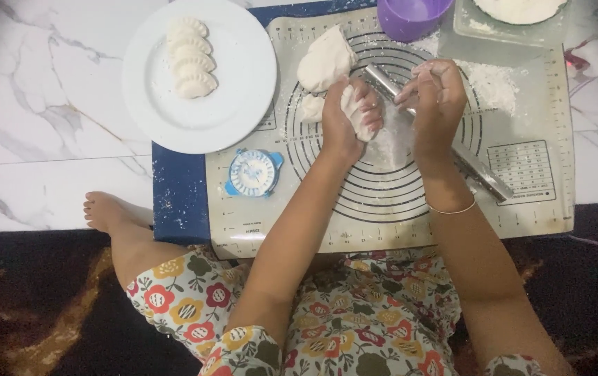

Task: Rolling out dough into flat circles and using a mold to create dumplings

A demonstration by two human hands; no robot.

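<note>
Over at the far left sits my white plate (236,111) with a row of folded dumplings (189,57) on it, well apart from my hands. Just right of it, on the pastry mat (535,202), lies the small blue dumpling press (253,173), and above that the big lump of dough (324,61) with a smaller bit (311,108) beside it. My left hand (346,118) is curled shut around a small piece of dough (356,111), squeezing it in the fist; the big lump lies just up and left of that hand. My right hand (436,97) is close beside it, fingers bent and loosely cupped, holding nothing that I can see, floury at the tips. Under it runs the steel rolling pin (476,167), its long axis slanting from upper left to lower right, so the right hand is the nearer one to it. A purple cup (410,17) and a flour tray (466,24) stand beyond.
</note>
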